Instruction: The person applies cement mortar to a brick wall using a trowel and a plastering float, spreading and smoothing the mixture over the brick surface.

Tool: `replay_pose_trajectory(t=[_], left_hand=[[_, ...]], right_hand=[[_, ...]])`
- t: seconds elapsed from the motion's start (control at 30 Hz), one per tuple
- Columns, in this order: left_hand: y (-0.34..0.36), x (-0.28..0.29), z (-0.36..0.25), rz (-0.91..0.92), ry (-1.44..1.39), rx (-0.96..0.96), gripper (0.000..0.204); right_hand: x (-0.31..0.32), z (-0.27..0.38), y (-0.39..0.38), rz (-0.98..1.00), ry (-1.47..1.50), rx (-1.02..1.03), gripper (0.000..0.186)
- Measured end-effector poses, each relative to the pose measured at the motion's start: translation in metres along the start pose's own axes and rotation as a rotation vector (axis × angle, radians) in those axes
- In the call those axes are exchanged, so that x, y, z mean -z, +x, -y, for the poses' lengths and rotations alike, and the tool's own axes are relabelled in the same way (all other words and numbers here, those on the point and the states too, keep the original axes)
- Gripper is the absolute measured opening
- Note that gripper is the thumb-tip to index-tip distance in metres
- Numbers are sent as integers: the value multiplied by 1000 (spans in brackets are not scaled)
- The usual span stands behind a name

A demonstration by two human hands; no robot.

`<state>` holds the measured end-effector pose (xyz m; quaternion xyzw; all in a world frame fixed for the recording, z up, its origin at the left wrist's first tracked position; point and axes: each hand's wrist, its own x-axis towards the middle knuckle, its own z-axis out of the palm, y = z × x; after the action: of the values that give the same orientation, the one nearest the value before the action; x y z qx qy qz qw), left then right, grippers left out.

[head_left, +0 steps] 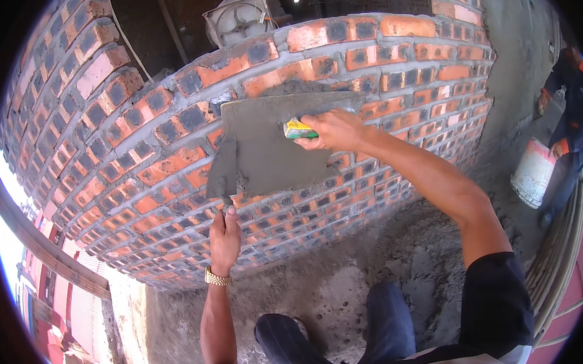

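1. Gripping the yellow-and-green handle (294,128) of the grey float (263,118), your right hand (331,131) has its fingers curled closed; the float is in front of the brick wall (167,164), below its top course.
2. Your left hand (226,240) is wrapped around the handle of a mortar-coated trowel (220,169), whose blade overlaps the float's left edge in view; contact cannot be confirmed.
3. Wet mortar could slide off either tool if one tilts too far.
4. Uneven pressure from your right hand could leave the mortar patch (294,87) ridged or thin.
5. Your watch (217,276) could catch grit, being unprotected.
6. Your footing could slip on the mortar-strewn ground (433,299).
7. Stepping back carelessly to the right could bring you near the co-worker's bucket (534,171).
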<state>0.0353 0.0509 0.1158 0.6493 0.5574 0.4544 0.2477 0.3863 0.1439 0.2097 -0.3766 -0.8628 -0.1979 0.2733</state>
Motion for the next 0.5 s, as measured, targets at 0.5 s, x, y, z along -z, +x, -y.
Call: replay_pose_trajectory(t=[0.5], left_hand=[[49,-2,-72,86,-78,-129,50]], right_hand=[[77,-55,18,45,187,-233,53]])
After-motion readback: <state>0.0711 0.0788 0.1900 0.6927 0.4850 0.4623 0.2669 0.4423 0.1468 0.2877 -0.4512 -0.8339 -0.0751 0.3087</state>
